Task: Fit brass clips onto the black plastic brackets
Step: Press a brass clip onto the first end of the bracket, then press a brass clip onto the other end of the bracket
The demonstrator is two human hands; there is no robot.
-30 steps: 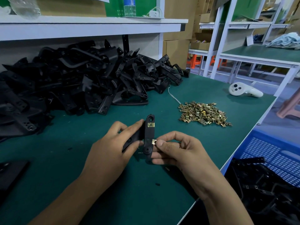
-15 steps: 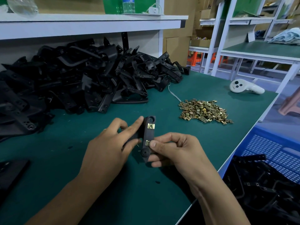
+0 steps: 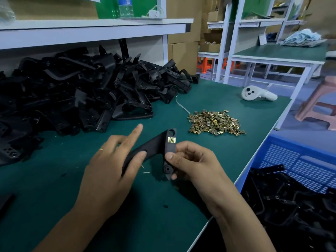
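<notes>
Black plastic bracket (image 3: 154, 150), V-shaped, held above the desk (image 3: 209, 99) near its front edge. One brass clip (image 3: 171, 140) seated on the upright arm, just below the top hole. Left hand (image 3: 112, 166) grips the slanted arm, thumb on top, index finger pointing out straight. Right hand (image 3: 192, 160) pinches the upright arm mid-length, fingers (image 3: 187, 148) curled. Loose brass clip pile (image 3: 216, 122) toward the right edge, bracket heap (image 3: 72, 91) along the back-left, white controller (image 3: 258, 93) at the far right corner, blue crate (image 3: 300, 160) off the right edge.

No legible text, label or number on any surface in view.
</notes>
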